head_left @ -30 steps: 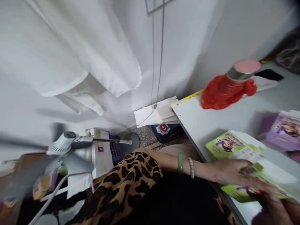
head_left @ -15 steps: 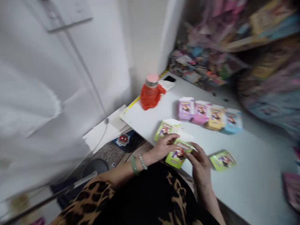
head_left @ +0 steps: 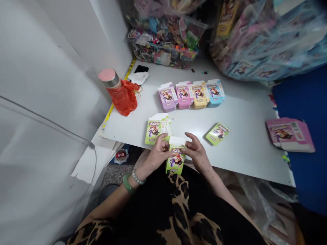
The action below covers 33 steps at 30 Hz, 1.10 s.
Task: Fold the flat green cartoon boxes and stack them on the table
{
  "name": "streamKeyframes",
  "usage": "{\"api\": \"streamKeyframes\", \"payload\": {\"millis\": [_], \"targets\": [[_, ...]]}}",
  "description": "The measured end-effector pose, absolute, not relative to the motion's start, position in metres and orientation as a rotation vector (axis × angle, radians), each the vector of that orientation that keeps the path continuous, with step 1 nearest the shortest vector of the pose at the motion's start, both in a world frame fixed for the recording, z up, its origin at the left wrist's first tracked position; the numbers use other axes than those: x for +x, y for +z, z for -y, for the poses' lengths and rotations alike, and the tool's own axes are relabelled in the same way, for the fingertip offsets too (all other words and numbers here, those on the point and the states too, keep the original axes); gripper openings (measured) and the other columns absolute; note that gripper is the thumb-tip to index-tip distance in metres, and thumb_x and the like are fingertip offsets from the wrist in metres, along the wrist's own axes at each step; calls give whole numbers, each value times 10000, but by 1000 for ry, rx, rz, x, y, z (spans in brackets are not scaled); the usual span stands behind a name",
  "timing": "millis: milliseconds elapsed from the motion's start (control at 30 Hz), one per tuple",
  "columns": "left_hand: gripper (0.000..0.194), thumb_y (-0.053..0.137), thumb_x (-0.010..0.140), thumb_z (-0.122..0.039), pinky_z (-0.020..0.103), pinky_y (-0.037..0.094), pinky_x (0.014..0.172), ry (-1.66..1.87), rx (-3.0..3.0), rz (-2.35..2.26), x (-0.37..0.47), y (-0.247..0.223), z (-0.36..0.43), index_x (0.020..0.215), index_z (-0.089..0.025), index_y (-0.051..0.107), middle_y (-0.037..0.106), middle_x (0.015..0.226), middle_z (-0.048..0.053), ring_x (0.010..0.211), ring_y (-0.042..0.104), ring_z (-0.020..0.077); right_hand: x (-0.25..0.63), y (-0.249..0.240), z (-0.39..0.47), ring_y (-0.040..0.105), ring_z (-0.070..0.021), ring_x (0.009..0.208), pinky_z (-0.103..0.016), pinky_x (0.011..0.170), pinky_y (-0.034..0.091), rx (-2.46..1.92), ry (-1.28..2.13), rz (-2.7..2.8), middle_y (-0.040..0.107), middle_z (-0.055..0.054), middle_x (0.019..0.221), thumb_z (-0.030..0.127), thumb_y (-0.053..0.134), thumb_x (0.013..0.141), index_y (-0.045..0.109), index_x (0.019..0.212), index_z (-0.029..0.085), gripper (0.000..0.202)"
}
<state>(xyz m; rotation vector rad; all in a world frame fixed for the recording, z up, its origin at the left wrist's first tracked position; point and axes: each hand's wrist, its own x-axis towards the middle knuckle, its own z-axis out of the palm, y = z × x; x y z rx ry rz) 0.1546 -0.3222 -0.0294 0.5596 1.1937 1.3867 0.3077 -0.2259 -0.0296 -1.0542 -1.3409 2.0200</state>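
Observation:
Both my hands hold a small green carton [head_left: 175, 157] with a cartoon print, at the near edge of the white table [head_left: 245, 112]. My left hand [head_left: 156, 157] grips its left side and my right hand [head_left: 196, 152] its right side; its white top flap stands open. A stack of flat green cartons [head_left: 156, 128] lies just beyond my left hand. Another green carton [head_left: 217, 133] lies to the right of my right hand. Farther back stands a row of folded cartons: purple [head_left: 167, 98], pink [head_left: 184, 94], yellow [head_left: 199, 94] and blue [head_left: 214, 92].
A pink-capped bottle in a red bag [head_left: 120, 92] stands at the table's left, by the wall. A phone [head_left: 141, 69] and white cloth lie behind it. Clear bags of colourful packs [head_left: 168, 37] fill the back. Pink flat cartons [head_left: 290, 133] lie at the right edge.
The view has swung from the wall and floor on the left up onto the table. My hands have kept hold of the green carton, now upright at the table's near edge.

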Motion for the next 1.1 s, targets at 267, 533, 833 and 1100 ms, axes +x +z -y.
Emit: {"api": "streamKeyframes", "payload": {"millis": [267, 533, 833, 1100], "targets": [[324, 655, 846, -433, 354, 493, 903, 1223, 660, -1292, 164, -34, 318, 1043, -177, 632, 692, 1021, 56, 984, 624, 203, 322, -22, 223, 644, -213, 938, -367, 847, 504, -933, 1681, 1808, 706, -63, 1051, 385, 655, 838, 657, 777, 223, 172], [246, 631, 844, -350, 340, 504, 899, 1196, 791, -1431, 166, -28, 308, 1025, -186, 652, 688, 998, 46, 958, 621, 196, 315, -12, 217, 492, -120, 637, -254, 599, 405, -1007, 2018, 1595, 563, 33, 709, 431, 706, 784, 601, 826, 213, 246], [313, 638, 835, -374, 355, 512, 907, 1209, 800, -1472, 172, -38, 310, 1079, -179, 642, 696, 1041, 60, 977, 632, 202, 307, -20, 228, 488, -123, 589, -262, 581, 414, -1197, 1975, 1296, 578, 29, 634, 413, 758, 665, 614, 717, 202, 260], [319, 664, 816, -374, 355, 519, 887, 1251, 681, -1427, 174, -41, 313, 1082, -198, 648, 701, 1059, 65, 967, 636, 198, 314, -21, 225, 610, -182, 715, -325, 697, 506, -1232, 1858, 1574, 694, -4, 739, 365, 656, 741, 726, 785, 218, 169]]}}
